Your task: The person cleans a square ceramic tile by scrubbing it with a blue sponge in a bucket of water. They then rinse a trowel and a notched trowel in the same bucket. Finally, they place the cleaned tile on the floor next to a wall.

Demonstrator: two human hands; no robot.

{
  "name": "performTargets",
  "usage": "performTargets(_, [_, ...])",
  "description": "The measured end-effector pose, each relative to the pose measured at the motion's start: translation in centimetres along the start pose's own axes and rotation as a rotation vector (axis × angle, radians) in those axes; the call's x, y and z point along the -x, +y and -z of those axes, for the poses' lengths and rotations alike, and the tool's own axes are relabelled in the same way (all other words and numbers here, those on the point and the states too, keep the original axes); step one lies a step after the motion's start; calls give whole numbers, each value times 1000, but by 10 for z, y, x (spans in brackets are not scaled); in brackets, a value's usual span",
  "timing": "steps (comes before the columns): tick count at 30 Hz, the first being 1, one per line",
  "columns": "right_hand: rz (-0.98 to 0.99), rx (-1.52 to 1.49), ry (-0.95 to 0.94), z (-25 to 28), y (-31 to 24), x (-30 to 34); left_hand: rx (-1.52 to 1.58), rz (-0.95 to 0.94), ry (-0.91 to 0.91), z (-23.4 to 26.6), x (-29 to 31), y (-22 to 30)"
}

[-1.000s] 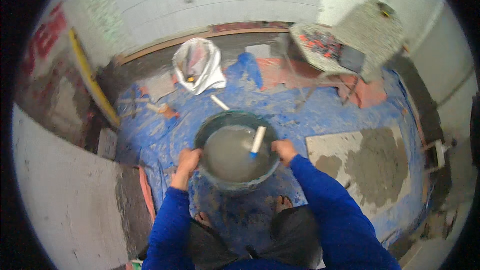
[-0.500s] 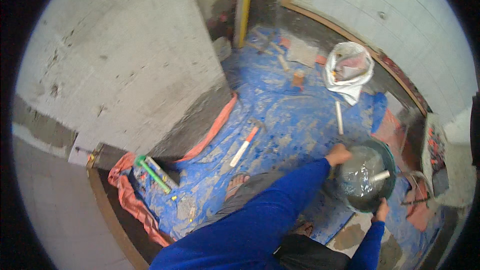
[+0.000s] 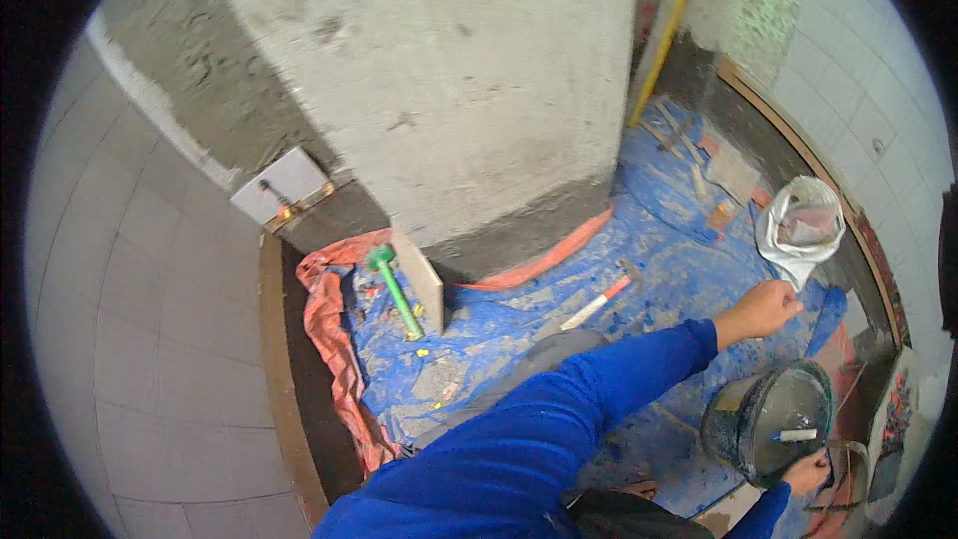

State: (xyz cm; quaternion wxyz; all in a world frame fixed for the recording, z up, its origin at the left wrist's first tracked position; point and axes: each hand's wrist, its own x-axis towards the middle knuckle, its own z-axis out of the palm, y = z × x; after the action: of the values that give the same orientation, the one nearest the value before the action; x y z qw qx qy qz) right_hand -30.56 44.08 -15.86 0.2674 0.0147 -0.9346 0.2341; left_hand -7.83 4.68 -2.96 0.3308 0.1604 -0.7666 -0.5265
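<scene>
My left hand (image 3: 760, 310) is raised over the floor with its fingers curled. Whether anything is in it is hidden. Down at the right, my right hand (image 3: 806, 473) has closed fingers on the rim of a dark bucket (image 3: 726, 431), which leans a little. Greyish water (image 3: 783, 404) lies in the bucket, and a white handle-like piece (image 3: 796, 435) shows in it. A hammer (image 3: 599, 301) with a red and white handle lies on the blue sheet, left of my left hand.
A blue tarp (image 3: 519, 314), smeared with mortar, covers the floor. The white sack (image 3: 801, 225) stands by the right wall. At the left, a green mallet (image 3: 397, 289) is beside a leaning tile (image 3: 419, 279). A plastered wall (image 3: 469, 90) rises ahead, with a yellow bar (image 3: 664, 35) beyond it.
My left hand has let go of the bucket's rim and moved up and away from it. My right hand stays at the rim. The view has swung left.
</scene>
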Motion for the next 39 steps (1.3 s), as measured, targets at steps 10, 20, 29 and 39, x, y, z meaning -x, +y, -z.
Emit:
performTargets(10, [273,-251,-104,71,-174,36,-464,113,-68,208,162,23])
performTargets(20, [611,-565,-260,130,-271,89,-391,297,96,234,160,-29])
performTargets(29, [747,-352,-1009,29,-249,241,-196,115,419,265,185,-12])
performTargets(39, [597,-521,-1342,53,-309,265,-341,-20,236,327,235,110])
